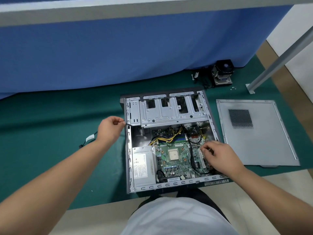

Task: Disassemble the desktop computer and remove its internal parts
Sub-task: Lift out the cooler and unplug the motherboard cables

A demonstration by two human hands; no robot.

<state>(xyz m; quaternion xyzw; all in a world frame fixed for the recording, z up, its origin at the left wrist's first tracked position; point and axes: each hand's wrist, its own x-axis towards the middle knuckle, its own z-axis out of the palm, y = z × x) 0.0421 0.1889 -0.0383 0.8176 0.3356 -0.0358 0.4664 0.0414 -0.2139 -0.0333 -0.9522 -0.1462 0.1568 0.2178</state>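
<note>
Case (129, 167): lies open on the green mat (50, 133), just ahead of the person.
Done: side panel (254, 133) off, lying right of the case; cooler (221, 72) out, standing well behind it.
Left: motherboard (174, 155), power supply (144, 165) and yellow cables (169, 138) remain inside.
Left hand (110, 128): curled, pinching a thin black cable at the case's left wall.
Right hand (218, 155): fingers bent over the board's right-hand slots; whether they grip anything I cannot tell.

PC case (169, 141) lies open on mat (50, 150); side panel (255, 133) at 3 o'clock, cooler (221, 72) at 1, loose cable (89, 139) at 9.
</note>
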